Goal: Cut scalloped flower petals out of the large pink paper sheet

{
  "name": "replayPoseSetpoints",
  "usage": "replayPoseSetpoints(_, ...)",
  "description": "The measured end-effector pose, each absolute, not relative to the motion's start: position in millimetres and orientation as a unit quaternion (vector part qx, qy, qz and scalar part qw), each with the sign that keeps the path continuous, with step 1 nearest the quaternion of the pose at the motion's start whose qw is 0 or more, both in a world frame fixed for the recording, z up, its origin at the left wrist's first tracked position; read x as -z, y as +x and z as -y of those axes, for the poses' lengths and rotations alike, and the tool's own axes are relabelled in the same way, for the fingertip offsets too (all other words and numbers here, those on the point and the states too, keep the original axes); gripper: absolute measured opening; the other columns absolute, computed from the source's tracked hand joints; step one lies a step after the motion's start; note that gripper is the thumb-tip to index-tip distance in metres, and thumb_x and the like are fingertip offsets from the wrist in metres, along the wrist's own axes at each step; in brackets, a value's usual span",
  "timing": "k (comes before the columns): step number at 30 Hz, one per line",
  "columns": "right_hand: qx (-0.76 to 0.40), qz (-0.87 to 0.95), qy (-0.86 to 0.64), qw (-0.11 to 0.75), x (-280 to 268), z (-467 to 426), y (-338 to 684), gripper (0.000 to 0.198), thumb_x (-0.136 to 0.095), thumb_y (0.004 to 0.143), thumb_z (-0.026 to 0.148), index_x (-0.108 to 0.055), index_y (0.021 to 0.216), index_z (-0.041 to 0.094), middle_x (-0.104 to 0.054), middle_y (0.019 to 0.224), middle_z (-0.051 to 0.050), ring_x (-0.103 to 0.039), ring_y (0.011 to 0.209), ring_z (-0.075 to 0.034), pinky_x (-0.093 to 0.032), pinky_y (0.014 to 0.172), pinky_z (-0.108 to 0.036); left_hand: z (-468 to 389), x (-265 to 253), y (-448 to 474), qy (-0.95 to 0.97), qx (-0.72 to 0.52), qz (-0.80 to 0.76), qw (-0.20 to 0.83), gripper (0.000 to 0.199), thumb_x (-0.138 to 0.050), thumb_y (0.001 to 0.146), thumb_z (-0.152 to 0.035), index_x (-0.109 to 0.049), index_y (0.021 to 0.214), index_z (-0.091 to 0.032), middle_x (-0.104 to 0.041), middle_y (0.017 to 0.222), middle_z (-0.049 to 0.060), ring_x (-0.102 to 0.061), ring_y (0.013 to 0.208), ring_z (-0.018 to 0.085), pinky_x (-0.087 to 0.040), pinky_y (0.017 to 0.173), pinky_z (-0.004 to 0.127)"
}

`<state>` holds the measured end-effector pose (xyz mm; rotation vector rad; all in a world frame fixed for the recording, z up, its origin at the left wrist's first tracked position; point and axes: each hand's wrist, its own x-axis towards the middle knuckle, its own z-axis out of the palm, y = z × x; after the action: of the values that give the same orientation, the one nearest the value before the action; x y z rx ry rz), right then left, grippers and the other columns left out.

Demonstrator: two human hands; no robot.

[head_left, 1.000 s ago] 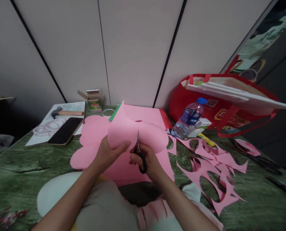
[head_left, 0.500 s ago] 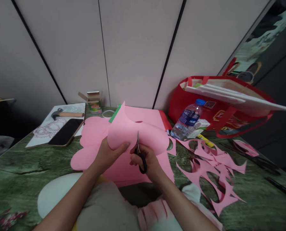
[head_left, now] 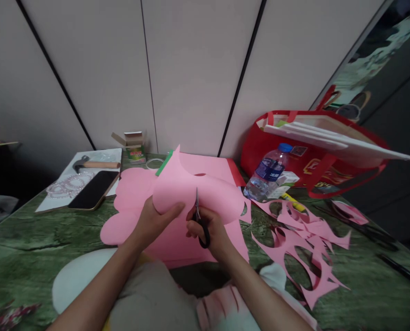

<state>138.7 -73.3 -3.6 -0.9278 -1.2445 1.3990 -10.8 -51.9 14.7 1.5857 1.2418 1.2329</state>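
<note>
Grey-white wall panels [head_left: 194, 92] in bkgd, green wood-grain tabletop [head_left: 70, 230] below. L hand [head_left: 156, 218] pinches a curled pink paper sheet [head_left: 172, 191], thumb pressed on top, other fingers mostly hidden behind it. R hand [head_left: 212, 225], just beside, has fingers wrapped round the black handle of scissors [head_left: 204, 235]; blades point up & away, against the sheet's near curled side. Can't tell how far apart blades are.

Directly under the grip: stack of pink paper [head_left: 191, 250]; scalloped pink pcs [head_left: 122, 225] stick out to its L. Beyond the grip, a green strip [head_left: 164, 163] & a red one [head_left: 235, 172] edge the stack.

Well L of grip: smartphone [head_left: 94, 189], w/ claw hammer [head_left: 103, 164] & beaded strand [head_left: 70, 185] near it. Far side, slightly L: small open carton [head_left: 135, 151].

R of grip: tangled pink offcuts [head_left: 294, 234]; past them, yellow tube [head_left: 294, 203], tilted water bottle w/ blue cap [head_left: 265, 172], then big red tote bag [head_left: 253, 147] holding white boards [head_left: 329, 135].
</note>
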Motion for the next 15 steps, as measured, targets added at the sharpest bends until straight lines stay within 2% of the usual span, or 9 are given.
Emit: replayPoseSetpoints(15,-0.579,0.516,-0.371,0.51,7.3,71.8,138.1,0.018,-0.065,0.063,0.032,-0.052,0.065,0.018,-0.046,0.049,0.008,-0.046,0.041,-0.008,-0.038,0.042,-0.022,50.7,-14.8,-10.9,0.613,-0.492,-0.481,0.389,0.025,-0.065,0.067,-0.036,-0.059,0.076,-0.013,-0.062,0.063,0.0,-0.056,0.059,0.015,-0.047,0.053,0.025)
